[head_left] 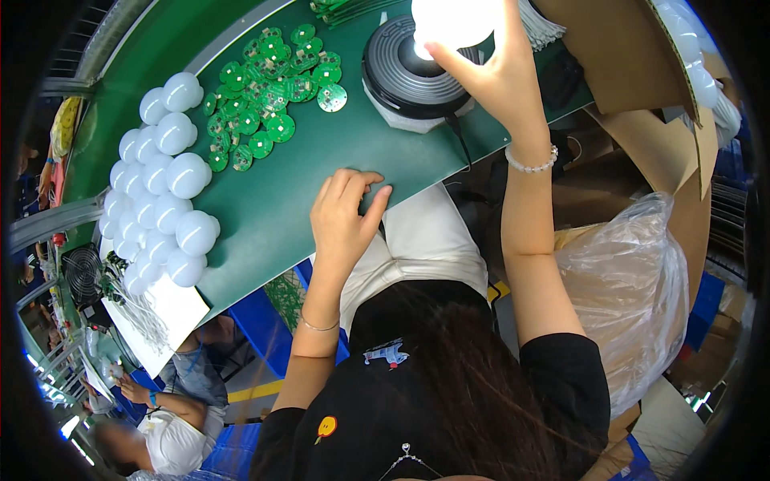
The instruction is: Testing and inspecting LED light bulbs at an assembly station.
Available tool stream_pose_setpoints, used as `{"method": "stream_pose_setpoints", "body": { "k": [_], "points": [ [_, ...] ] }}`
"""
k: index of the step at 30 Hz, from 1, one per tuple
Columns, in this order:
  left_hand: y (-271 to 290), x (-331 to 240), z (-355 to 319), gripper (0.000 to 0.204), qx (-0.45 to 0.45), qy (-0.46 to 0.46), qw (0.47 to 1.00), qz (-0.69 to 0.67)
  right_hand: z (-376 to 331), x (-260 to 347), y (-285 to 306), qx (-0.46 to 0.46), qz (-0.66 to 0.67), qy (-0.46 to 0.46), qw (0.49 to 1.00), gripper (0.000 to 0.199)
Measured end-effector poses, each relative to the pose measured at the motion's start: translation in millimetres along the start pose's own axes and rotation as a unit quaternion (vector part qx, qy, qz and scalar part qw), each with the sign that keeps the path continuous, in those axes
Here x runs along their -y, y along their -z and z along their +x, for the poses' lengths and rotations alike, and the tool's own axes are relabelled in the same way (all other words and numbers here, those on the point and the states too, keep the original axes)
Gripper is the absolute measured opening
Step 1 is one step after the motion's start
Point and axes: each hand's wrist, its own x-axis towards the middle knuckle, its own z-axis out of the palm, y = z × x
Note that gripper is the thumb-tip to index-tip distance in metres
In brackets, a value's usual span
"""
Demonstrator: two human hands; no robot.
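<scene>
My right hand [507, 74] grips a glowing white light bulb [454, 19] at the upper edge of the view, thumb on its near side. The bulb is held over a round black ribbed device [401, 70], which sits on a white base with a cable running from it. Glare hides where the bulb meets the device. At the table's near edge lies my left hand [343, 215], its fingers loosely bent and the thumb apart, holding nothing. Beyond it, a heap of round green circuit boards [277, 92] is spread on the green table [265, 216].
Rows of white bulb globes [156, 188] stand along the table's left side, beside white wires [140, 309] on a white sheet. Cardboard boxes [613, 56] and a clear plastic bag [630, 289] are at my right. Another person [172, 433] sits at lower left.
</scene>
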Motion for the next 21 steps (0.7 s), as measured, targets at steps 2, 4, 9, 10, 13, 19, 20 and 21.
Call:
{"method": "stream_pose_setpoints", "body": {
  "k": [2, 4, 9, 10, 13, 19, 20, 21],
  "points": [
    [1, -1, 1, 0.014, -0.001, -0.005, 1.0, 0.001, -6, 1, 1, -0.031, -0.027, 0.019, 0.999, 0.057],
    [1, -1, 1, 0.013, 0.001, -0.008, 1.0, 0.002, -11, 4, 1, -0.064, -0.099, 0.096, 0.988, 0.055],
    [-1, 2, 1, 0.013, -0.003, -0.011, 1.0, 0.0, -17, 2, -13, -0.092, -0.153, 0.161, 0.971, 0.053],
    [-1, 2, 1, 0.013, -0.003, -0.01, 1.0, 0.001, -16, 1, -18, -0.117, -0.176, 0.188, 0.959, 0.052],
    [1, 0, 1, 0.013, -0.006, -0.004, 1.0, -0.01, -12, 1, -22, -0.127, -0.181, 0.202, 0.954, 0.051],
    [-2, 4, -1, 0.013, -0.009, -0.01, 1.0, -0.013, -9, -2, -30, -0.145, -0.146, 0.189, 0.96, 0.05],
    [-3, 5, -2, 0.013, -0.011, -0.012, 1.0, -0.012, -10, -8, -31, -0.144, -0.155, 0.186, 0.959, 0.052],
    [-2, 5, -2, 0.012, -0.013, -0.011, 1.0, -0.013, -10, -15, -34, -0.146, -0.154, 0.188, 0.959, 0.052]
  ]
}}
